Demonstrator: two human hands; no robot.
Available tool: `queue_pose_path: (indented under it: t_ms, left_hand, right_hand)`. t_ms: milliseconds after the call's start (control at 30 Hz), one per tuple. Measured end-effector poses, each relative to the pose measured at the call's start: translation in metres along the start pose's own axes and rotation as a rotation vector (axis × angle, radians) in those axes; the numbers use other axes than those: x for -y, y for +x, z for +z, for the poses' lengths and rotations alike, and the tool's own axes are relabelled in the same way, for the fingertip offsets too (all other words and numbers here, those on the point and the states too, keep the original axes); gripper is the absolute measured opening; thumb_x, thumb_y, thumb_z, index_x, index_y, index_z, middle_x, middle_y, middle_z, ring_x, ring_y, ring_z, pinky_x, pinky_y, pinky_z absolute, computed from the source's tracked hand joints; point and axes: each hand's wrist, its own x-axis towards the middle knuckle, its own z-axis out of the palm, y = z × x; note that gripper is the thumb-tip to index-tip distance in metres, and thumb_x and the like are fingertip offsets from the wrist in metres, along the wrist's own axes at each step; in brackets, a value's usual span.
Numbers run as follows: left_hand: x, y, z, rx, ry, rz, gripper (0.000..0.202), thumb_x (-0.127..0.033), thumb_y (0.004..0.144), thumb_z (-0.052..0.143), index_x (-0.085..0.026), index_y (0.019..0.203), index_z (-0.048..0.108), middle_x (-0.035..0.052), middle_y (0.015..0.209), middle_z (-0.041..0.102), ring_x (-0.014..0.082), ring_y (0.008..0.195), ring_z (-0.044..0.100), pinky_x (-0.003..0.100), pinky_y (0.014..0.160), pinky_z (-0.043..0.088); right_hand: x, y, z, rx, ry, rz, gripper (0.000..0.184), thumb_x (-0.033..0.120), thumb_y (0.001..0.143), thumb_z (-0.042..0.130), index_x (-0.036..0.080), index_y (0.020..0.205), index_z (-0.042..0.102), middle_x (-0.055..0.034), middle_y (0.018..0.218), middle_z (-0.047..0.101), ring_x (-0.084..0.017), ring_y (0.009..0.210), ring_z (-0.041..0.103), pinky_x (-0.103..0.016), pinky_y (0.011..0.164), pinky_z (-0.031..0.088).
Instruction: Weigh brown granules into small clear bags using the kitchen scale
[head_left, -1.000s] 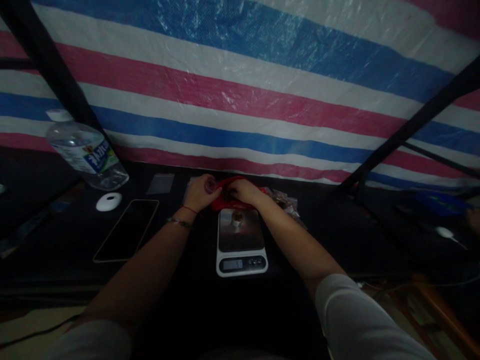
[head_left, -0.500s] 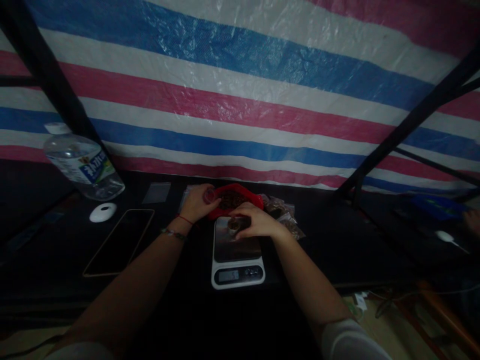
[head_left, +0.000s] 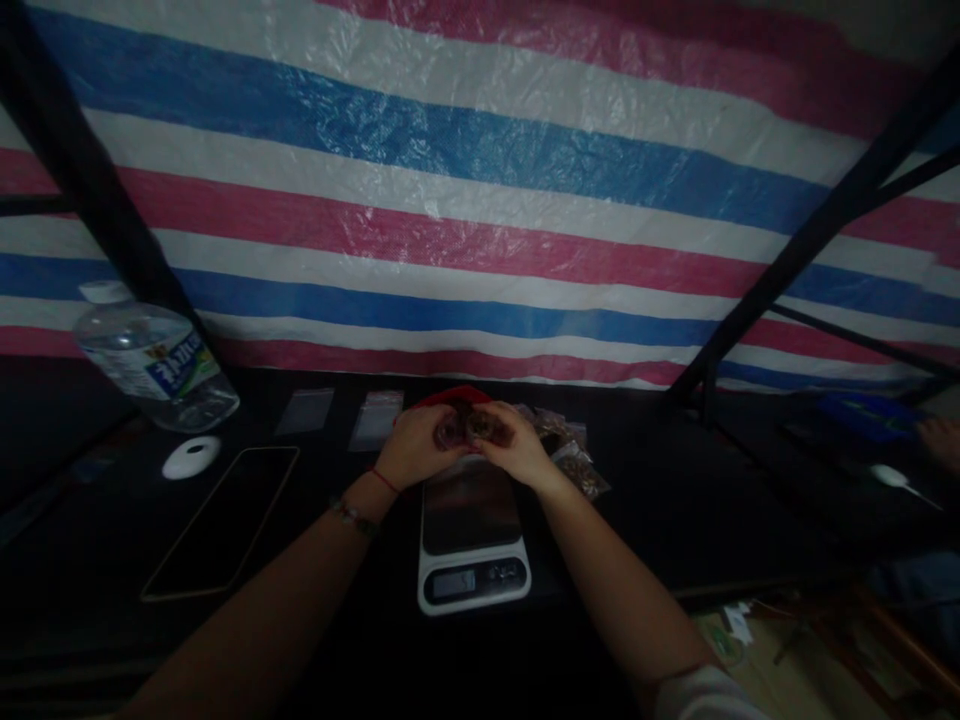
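My left hand [head_left: 415, 445] is closed around a small clear cup [head_left: 449, 431] that looks pinkish. Right beside it, my right hand [head_left: 522, 447] grips a small round cup [head_left: 481, 428] with brown bits inside. The two cups are held side by side, touching or nearly so. They are above the back edge of a white kitchen scale [head_left: 474, 590] with a dark metal plate; the digits on its display are too dim to read. Behind the hands, a red tray [head_left: 431, 397] of dark brown pieces is mostly hidden.
Filled clear zip bags [head_left: 581, 470] lie right of the tray. Flat zip bags [head_left: 375, 420] lie to the left. Farther left are a phone [head_left: 225, 520], a white oval object [head_left: 192, 457] and a large plastic bottle [head_left: 161, 365]. Another person's hand [head_left: 937, 437] shows at far right.
My right hand has lifted its cup off the scale plate and brought it to the cup in my left hand, which has shifted right. The view has tilted up slightly.
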Motion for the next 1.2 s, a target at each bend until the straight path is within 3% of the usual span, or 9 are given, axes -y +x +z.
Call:
queue_pose_path:
  t_ms: [133, 333, 567, 900, 1067, 1200]
  left_hand:
    - [-0.005, -0.002, 0.003, -0.004, 0.002, -0.004, 0.035, -0.039, 0.065, 0.072, -0.022, 0.093, 0.061, 0.0061, 0.088, 0.068, 0.0256, 0.085, 0.064, 0.035, 0.073, 0.047]
    - [-0.006, -0.004, 0.006, 0.029, -0.024, -0.017, 0.039, -0.037, 0.064, 0.072, -0.022, 0.097, 0.058, 0.0054, 0.089, 0.068, 0.0258, 0.084, 0.065, 0.035, 0.072, 0.048]
    - [-0.013, -0.006, 0.008, 0.016, -0.139, 0.010, 0.037, -0.034, 0.068, 0.067, -0.021, 0.101, 0.056, 0.0076, 0.099, 0.067, 0.0247, 0.091, 0.064, 0.036, 0.079, 0.049]
    - [-0.006, -0.007, 0.008, -0.094, -0.237, -0.056, 0.036, -0.043, 0.069, 0.069, -0.021, 0.093, 0.055, 0.0043, 0.087, 0.065, 0.0205, 0.078, 0.063, 0.033, 0.068, 0.050]
    - [0.002, -0.007, 0.006, -0.121, -0.281, -0.054, 0.039, -0.045, 0.066, 0.071, -0.021, 0.091, 0.053, 0.0040, 0.087, 0.063, 0.0200, 0.079, 0.062, 0.032, 0.068, 0.050]
    - [0.018, -0.006, 0.004, -0.278, -0.296, -0.098, 0.041, -0.041, 0.068, 0.069, -0.020, 0.098, 0.050, 0.0033, 0.086, 0.061, 0.0185, 0.077, 0.060, 0.032, 0.069, 0.050]
  right_hand:
    - [-0.001, -0.002, 0.007, 0.000, 0.046, 0.036, 0.053, 0.018, 0.068, 0.072, 0.022, 0.118, 0.054, -0.0066, 0.108, 0.064, -0.019, 0.100, 0.062, -0.035, 0.091, 0.049]
    - [0.003, -0.001, 0.003, 0.060, -0.087, -0.053, 0.028, 0.021, 0.071, 0.073, 0.024, 0.099, 0.067, -0.0062, 0.108, 0.064, -0.020, 0.105, 0.060, -0.037, 0.095, 0.047]
    - [0.013, -0.004, 0.005, 0.034, -0.157, -0.084, 0.048, 0.021, 0.080, 0.065, 0.032, 0.126, 0.056, -0.0056, 0.116, 0.064, -0.021, 0.111, 0.057, -0.041, 0.099, 0.044]
    - [0.003, -0.004, 0.004, -0.036, -0.042, -0.035, 0.046, 0.024, 0.077, 0.068, 0.031, 0.121, 0.058, -0.0073, 0.119, 0.058, -0.022, 0.109, 0.058, -0.038, 0.091, 0.052]
    - [0.000, -0.002, 0.005, 0.049, 0.061, 0.001, 0.063, 0.017, 0.076, 0.062, 0.029, 0.136, 0.043, -0.0082, 0.122, 0.057, -0.020, 0.108, 0.059, -0.036, 0.088, 0.053]
    - [-0.004, -0.004, 0.003, 0.076, 0.079, 0.003, 0.068, 0.011, 0.071, 0.062, 0.027, 0.134, 0.044, -0.0084, 0.122, 0.056, -0.020, 0.106, 0.060, -0.035, 0.090, 0.052]
